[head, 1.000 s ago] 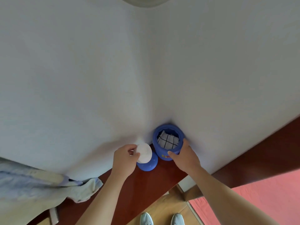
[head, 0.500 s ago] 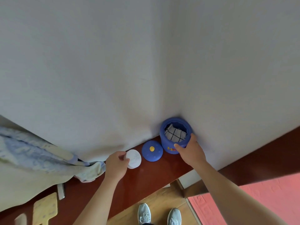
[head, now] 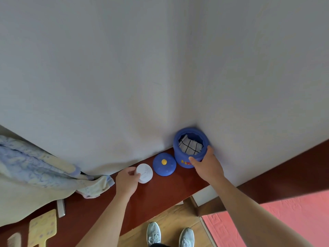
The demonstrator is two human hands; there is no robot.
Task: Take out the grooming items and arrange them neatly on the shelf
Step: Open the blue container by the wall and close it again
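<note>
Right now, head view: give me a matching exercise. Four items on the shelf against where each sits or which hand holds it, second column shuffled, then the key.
Things:
1. blue jar
2. blue lid
3. white round case
4. yellow paddle

States:
A. pinched at its edge by the left hand
B. lies on the shelf untouched, yellow knob up
C. open, in the wall corner, gripped by the right hand
D. far left end, beside a comb

Pairs: 1-C, 2-B, 3-A, 4-D.
</note>
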